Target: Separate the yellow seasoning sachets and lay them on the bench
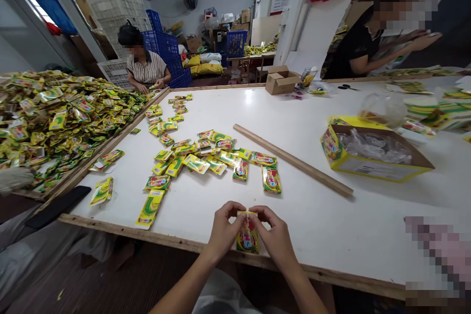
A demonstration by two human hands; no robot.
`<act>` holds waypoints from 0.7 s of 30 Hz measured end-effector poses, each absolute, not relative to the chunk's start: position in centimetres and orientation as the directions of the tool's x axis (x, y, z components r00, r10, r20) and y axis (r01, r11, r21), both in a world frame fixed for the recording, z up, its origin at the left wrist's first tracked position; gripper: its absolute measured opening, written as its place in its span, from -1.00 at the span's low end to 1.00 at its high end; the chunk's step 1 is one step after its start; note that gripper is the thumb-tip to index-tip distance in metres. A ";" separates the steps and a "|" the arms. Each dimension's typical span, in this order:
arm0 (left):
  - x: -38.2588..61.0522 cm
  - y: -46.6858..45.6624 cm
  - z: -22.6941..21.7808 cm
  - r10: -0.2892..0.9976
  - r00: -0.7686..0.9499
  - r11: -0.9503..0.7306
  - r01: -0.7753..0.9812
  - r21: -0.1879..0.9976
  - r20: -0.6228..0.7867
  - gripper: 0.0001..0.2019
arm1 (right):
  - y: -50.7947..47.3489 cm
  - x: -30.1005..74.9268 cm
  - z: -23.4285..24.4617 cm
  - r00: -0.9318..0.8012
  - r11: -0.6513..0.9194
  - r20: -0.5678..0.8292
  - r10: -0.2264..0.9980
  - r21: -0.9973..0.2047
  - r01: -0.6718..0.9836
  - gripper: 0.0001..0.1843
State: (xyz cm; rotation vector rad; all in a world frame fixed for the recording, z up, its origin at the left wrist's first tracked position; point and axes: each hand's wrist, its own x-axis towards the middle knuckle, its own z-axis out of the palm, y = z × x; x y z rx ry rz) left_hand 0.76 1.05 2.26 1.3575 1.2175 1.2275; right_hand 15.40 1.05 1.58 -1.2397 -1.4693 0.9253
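Close to the table's front edge, a small yellow and green printed carton (247, 238) is held between my two hands. My left hand (228, 225) pinches its upper left corner with thumb and index finger. On the upper right corner, the thumb and index finger of my right hand (271, 233) are closed in the same way. The fingertips nearly meet at the carton's top end, so that end is partly hidden. Beyond my hands lies a loose spread of similar cartons (196, 163), some flat and some overlapping. One carton (271, 179) rests just past my right hand.
A wooden strip (290, 159) lies diagonally across the white table (368, 235). To the right stands an open yellow display box (375, 169) with clear plastic inside. A large heap of cartons (59, 117) fills the left side. Two people (147, 66) work at the far edges.
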 end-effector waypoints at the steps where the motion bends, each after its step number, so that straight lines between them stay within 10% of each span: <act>1: 0.9 1.2 2.2 0.996 0.004 -0.091 0.082 0.992 0.091 -0.86 | 1.2 15.4 1.7 -0.011 0.184 0.188 0.982 -0.952 0.244 -0.62; 16: 0.4 0.1 0.9 0.992 0.078 -0.106 0.031 0.994 0.103 -0.84 | 0.3 15.1 0.4 -0.087 0.150 0.142 0.986 -0.985 0.085 -0.62; 21: -2.1 0.4 0.9 0.982 0.084 -0.186 0.253 0.949 0.171 -0.71 | -1.8 19.3 0.6 0.184 0.158 0.217 0.959 -0.944 0.290 -0.64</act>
